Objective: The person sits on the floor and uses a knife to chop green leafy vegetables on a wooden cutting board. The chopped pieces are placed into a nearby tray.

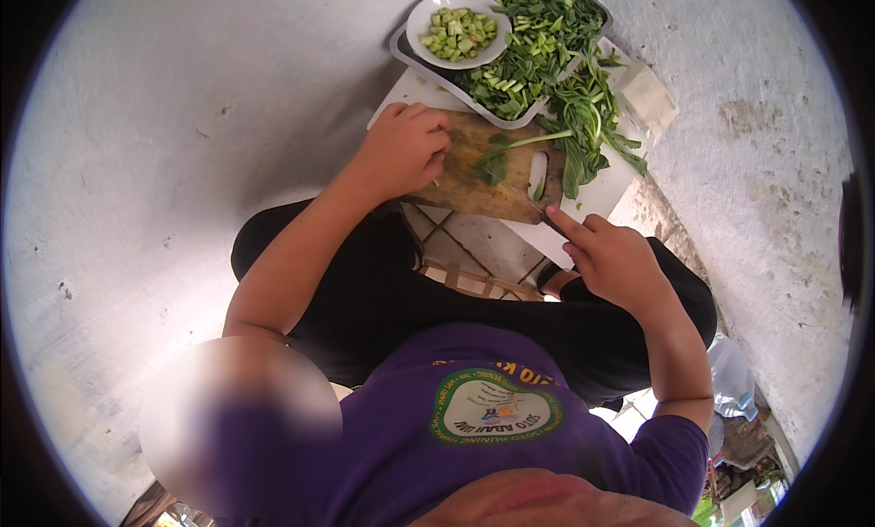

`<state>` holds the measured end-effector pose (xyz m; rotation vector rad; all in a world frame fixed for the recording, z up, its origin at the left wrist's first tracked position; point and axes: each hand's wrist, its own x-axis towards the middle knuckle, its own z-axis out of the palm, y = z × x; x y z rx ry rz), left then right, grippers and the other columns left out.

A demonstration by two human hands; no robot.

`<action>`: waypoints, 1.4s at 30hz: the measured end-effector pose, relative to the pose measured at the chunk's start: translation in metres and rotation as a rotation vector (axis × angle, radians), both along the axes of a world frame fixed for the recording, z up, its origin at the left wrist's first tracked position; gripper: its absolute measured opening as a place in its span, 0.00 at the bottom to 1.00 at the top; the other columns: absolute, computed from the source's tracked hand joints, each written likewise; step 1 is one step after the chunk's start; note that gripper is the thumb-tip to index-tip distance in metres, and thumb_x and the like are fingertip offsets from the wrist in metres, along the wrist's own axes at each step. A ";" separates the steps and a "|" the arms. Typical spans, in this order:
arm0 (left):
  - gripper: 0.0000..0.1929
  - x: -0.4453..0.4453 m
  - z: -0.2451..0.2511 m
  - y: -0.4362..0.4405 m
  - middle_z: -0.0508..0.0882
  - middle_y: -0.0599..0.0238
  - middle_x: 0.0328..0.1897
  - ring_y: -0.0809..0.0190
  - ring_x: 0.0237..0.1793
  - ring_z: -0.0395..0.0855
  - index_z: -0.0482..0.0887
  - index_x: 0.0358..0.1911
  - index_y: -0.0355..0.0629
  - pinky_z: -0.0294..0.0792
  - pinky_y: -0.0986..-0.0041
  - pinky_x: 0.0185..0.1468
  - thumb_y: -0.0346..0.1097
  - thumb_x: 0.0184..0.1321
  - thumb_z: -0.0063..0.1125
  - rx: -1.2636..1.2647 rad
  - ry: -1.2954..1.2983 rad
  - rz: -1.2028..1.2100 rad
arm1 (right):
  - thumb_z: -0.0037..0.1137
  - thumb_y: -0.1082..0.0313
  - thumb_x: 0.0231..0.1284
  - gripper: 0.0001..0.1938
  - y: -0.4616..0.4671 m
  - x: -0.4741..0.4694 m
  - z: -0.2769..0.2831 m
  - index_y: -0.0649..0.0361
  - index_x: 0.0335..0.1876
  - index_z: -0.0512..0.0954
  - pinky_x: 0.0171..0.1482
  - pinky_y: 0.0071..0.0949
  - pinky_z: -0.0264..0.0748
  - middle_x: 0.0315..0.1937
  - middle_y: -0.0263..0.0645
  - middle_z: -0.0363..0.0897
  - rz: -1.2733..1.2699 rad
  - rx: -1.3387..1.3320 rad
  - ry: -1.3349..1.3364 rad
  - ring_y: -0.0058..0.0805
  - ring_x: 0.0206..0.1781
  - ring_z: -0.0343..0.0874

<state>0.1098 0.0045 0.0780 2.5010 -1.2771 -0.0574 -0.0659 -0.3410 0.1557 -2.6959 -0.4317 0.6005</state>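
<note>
My left hand (pixel 410 144), fingers curled, rests at the left end of a worn wooden cutting board (pixel 472 178); whether it holds anything is hidden. My right hand (pixel 608 254) grips a knife (pixel 555 228), largely hidden by the hand, beside the board's lower right corner, with the index finger stretched along it. A leafy green stalk (pixel 526 141) lies across the board near its handle slot. More uncut leafy greens (pixel 588 124) are heaped at the right. Behind the board, a metal tray (pixel 504 123) holds chopped greens (pixel 547 42) and a white bowl (pixel 414 31) of cut pale-green stem pieces (pixel 461 34).
The board and tray rest on a white surface (pixel 618 178). A clear plastic package (pixel 646 96) lies at its right edge. Pale walls (pixel 752 151) stand on both sides. Plastic bags (pixel 731 377) and litter are at the lower right.
</note>
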 end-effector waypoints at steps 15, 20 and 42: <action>0.15 -0.006 -0.012 -0.034 0.87 0.71 0.68 0.58 0.72 0.82 0.97 0.53 0.56 0.69 0.55 0.80 0.35 0.67 0.64 0.046 -0.169 -0.261 | 0.63 0.58 0.79 0.29 0.000 -0.001 0.007 0.32 0.84 0.77 0.40 0.47 0.86 0.38 0.39 0.85 0.087 -0.038 0.081 0.47 0.35 0.89; 0.09 0.003 -0.003 -0.028 0.87 0.73 0.68 0.61 0.71 0.82 0.97 0.45 0.55 0.67 0.54 0.83 0.36 0.65 0.66 0.039 -0.226 -0.251 | 0.65 0.63 0.76 0.29 -0.025 -0.001 0.019 0.34 0.81 0.80 0.42 0.47 0.83 0.35 0.39 0.83 0.044 -0.020 0.011 0.47 0.37 0.87; 0.17 -0.017 -0.012 -0.017 0.86 0.71 0.43 0.60 0.48 0.90 0.92 0.59 0.53 0.78 0.63 0.57 0.34 0.69 0.65 0.100 -0.172 -0.151 | 0.61 0.64 0.82 0.34 -0.008 -0.016 0.016 0.42 0.90 0.68 0.46 0.52 0.84 0.45 0.47 0.85 -0.146 0.131 -0.018 0.56 0.43 0.88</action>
